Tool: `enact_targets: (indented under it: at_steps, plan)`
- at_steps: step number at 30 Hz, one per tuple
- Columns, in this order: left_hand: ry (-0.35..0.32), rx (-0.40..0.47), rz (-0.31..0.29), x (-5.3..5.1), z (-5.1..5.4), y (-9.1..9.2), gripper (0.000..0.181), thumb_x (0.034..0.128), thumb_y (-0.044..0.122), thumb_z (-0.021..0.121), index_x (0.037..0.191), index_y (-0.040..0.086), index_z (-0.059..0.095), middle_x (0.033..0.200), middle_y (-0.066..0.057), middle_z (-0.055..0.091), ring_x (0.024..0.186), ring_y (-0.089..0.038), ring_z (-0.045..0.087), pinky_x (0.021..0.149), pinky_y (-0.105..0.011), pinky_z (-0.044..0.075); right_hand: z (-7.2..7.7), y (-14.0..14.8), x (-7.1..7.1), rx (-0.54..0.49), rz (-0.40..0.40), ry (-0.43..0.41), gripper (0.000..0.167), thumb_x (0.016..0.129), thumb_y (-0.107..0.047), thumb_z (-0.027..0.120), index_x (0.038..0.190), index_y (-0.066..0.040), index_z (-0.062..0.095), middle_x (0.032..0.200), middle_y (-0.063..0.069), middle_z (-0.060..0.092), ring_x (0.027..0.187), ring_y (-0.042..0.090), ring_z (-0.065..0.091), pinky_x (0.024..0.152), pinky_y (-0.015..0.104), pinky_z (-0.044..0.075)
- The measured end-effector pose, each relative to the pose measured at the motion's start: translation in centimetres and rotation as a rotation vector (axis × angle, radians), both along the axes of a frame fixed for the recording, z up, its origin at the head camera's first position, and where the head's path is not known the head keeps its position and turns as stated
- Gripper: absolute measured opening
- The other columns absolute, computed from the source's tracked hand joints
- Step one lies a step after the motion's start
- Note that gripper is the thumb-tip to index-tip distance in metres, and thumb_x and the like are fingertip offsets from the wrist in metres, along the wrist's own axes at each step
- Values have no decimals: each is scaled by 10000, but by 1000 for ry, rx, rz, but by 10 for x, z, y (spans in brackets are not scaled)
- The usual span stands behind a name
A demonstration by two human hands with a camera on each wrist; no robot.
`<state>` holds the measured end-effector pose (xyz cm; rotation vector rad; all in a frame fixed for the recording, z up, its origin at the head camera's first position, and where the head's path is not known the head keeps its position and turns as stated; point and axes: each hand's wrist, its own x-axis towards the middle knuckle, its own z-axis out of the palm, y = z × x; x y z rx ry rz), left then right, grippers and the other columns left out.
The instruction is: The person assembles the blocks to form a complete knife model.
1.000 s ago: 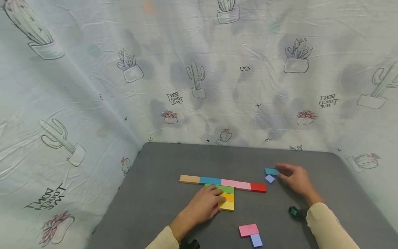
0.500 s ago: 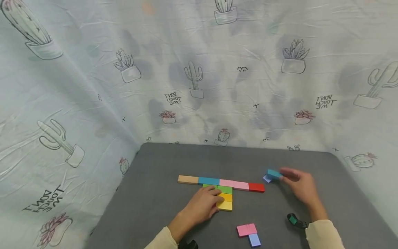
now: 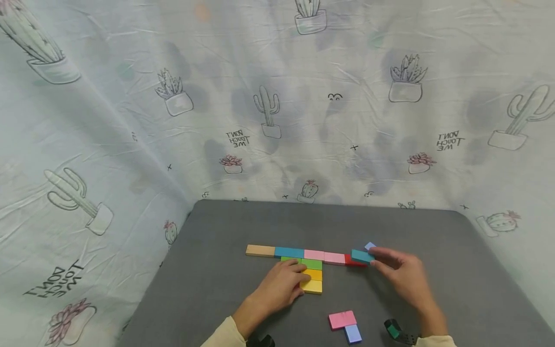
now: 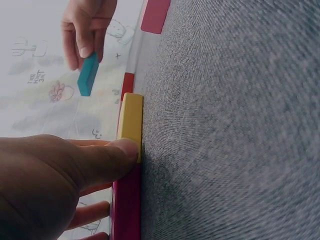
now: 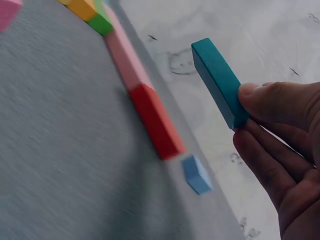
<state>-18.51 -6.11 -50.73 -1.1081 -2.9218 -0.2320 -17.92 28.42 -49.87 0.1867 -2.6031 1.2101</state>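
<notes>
My right hand [image 3: 403,272] pinches a teal block [image 3: 362,256] between thumb and fingers, above the table near the right end of a row of blocks. That row runs from a tan block [image 3: 260,250] through a blue block [image 3: 289,252] and two pink blocks to a red block [image 5: 156,122]. My left hand [image 3: 279,284] rests on the blocks below the row: green [image 3: 311,264], orange [image 3: 316,274] and yellow [image 3: 312,287]. In the left wrist view its thumb presses the side of the yellow block, where a magenta block [image 4: 127,210] adjoins.
A small light-blue block [image 5: 196,175] lies just beyond the red end. Nearer the front are a pink block [image 3: 342,319] and a periwinkle block [image 3: 353,333], touching. The grey table [image 3: 225,221] is backed by a cactus-print curtain [image 3: 303,120].
My right hand has picked up the teal block from beside the light-blue one and carried it left and nearer, over the red block. My left hand stays on the blocks.
</notes>
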Motion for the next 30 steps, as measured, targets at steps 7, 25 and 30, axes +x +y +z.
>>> enact_targets:
  at_steps: [7, 25, 30]
  plan:
    - [6, 9, 2, 1, -1, -1, 290, 1003, 272, 826, 1292, 291, 820, 1427, 65, 733, 1399, -223, 637, 1178, -473, 541, -13, -27, -2, -2, 101, 20, 317, 897, -61, 903, 1200, -134, 845, 1123, 17, 846, 1038, 90, 787, 883, 154, 618]
    - [-18, 7, 4, 0, 0, -1, 295, 1005, 273, 826, 1299, 291, 817, 1448, 64, 723, 1415, -228, 627, 1201, -484, 524, -29, -60, -13, 227, 184, 118, 333, 833, -18, 937, 1138, -130, 863, 1097, -18, 843, 1002, 211, 803, 900, 488, 667]
    - [-18, 5, 9, 0, -2, -1, 298, 1009, 283, 821, 1307, 299, 814, 1453, 70, 719, 1420, -227, 624, 1205, -484, 520, -29, -61, -14, 273, 206, 109, 341, 845, -26, 930, 1159, -136, 857, 1108, -29, 840, 1003, 203, 795, 908, 500, 662]
